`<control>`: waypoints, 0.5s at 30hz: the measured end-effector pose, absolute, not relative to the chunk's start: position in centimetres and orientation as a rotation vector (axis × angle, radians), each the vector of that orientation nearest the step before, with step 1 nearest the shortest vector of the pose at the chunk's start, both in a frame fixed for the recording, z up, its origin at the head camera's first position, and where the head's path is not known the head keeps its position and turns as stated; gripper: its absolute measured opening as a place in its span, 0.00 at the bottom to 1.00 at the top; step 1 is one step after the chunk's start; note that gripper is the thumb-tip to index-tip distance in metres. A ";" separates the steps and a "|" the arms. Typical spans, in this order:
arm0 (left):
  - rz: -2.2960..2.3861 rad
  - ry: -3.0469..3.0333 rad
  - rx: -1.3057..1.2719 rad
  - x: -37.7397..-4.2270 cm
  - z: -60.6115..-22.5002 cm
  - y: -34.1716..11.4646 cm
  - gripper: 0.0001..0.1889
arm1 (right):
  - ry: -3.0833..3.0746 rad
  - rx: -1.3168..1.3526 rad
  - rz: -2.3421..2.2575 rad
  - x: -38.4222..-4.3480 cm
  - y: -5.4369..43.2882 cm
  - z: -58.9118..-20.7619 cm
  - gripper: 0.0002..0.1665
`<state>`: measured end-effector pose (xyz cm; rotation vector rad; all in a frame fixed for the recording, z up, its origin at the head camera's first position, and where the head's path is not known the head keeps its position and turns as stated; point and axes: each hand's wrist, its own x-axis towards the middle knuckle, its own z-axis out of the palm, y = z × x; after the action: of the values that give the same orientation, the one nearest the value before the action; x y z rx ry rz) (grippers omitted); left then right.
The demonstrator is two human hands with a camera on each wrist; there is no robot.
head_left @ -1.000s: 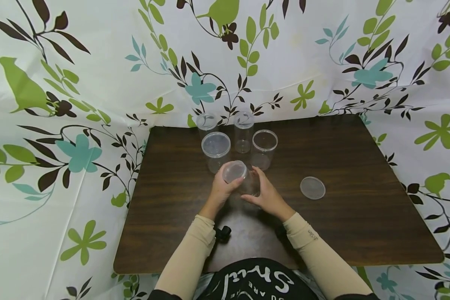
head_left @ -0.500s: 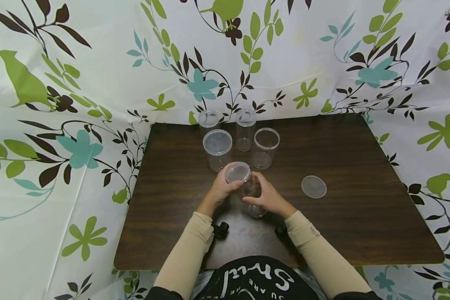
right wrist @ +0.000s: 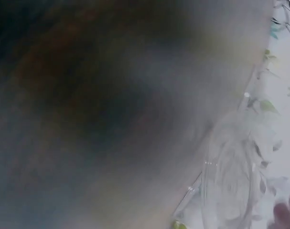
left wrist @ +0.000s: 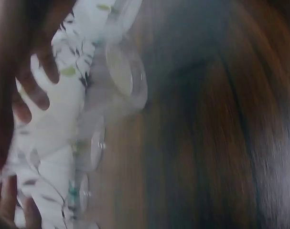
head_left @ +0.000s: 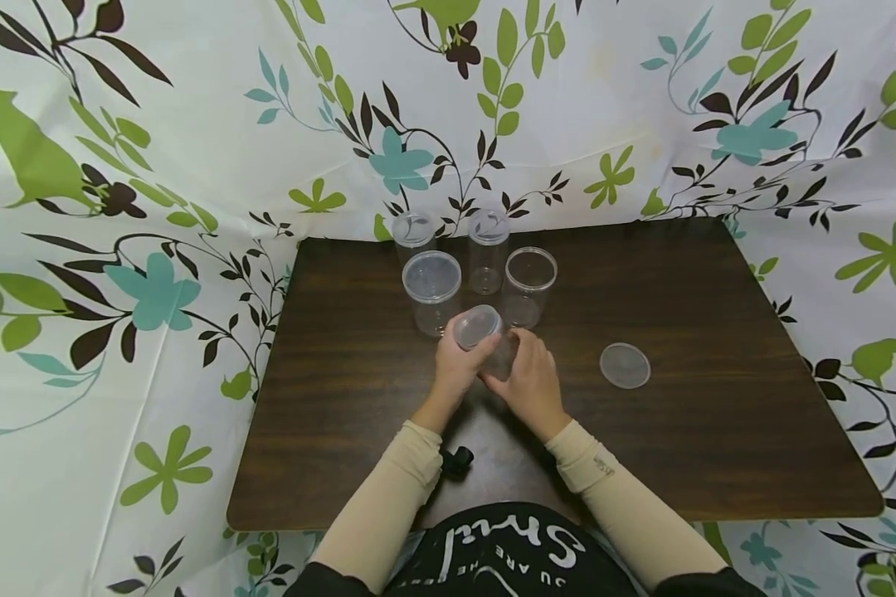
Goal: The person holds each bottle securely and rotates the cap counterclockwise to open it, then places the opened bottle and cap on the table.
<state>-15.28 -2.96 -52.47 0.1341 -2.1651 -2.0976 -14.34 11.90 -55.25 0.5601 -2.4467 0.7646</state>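
Both hands hold a clear plastic jar point(head_left: 479, 326) above the middle of the table, with its frosted, lidded top tilted toward the upper left. My left hand point(head_left: 455, 362) grips it near the top, thumb across the side. Lower down, my right hand point(head_left: 532, 385) has its fingers and thumb curled round the jar's right side. Much of the jar's body is hidden by the hands. In the right wrist view, a clear round jar end point(right wrist: 229, 179) shows close up, and blurred fingertips point(right wrist: 284, 214) lie at the lower right.
Behind the hands stand a wide lidded jar point(head_left: 431, 286), an open wide jar point(head_left: 529, 286) and two slimmer lidded jars, left point(head_left: 414, 234) and right point(head_left: 487, 249). A loose clear lid point(head_left: 625, 366) lies right on the brown table point(head_left: 717, 414). A patterned cloth point(head_left: 612, 75) hangs behind.
Half a second ago the jar's base showed below the right hand; now it is hidden. Both hands have moved slightly away from the body, and the right hand has closed in round the jar.
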 end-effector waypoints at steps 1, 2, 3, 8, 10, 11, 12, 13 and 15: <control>-2.085 -2.159 0.175 -15.2 -52.3 -2.6 0.37 | -2.403 0.531 0.689 -14.3 11.7 -55.3 0.53; -2.086 -2.146 0.205 -15.2 -52.2 -2.4 0.36 | -2.368 0.505 0.626 -14.3 11.6 -55.4 0.54; -2.089 -2.132 0.227 -15.1 -52.1 -2.2 0.36 | -2.335 0.485 0.573 -14.3 11.5 -55.5 0.54; -2.102 -2.081 0.280 -15.0 -51.8 -2.2 0.32 | -2.284 0.461 0.453 -14.4 11.4 -55.8 0.55; -2.128 -2.055 0.272 -14.9 -51.7 -2.6 0.30 | -2.286 0.472 0.449 -14.3 11.5 -55.9 0.56; -2.151 -2.041 0.254 -14.9 -51.6 -2.9 0.30 | -2.292 0.472 0.453 -14.3 11.6 -55.9 0.56; -2.179 -2.026 0.232 -14.9 -51.5 -3.1 0.29 | -2.301 0.469 0.462 -14.3 11.7 -56.0 0.56; -2.206 -2.018 0.216 -14.8 -51.5 -3.4 0.30 | -2.307 0.464 0.476 -14.3 11.8 -56.0 0.56; -2.232 -2.027 0.196 -14.6 -51.5 -4.1 0.31 | -2.328 0.447 0.530 -14.2 12.1 -56.0 0.57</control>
<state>-14.61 -4.09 -51.53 0.1958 -2.0273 -2.2317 -14.19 12.09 -56.00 0.4465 -2.3278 0.5301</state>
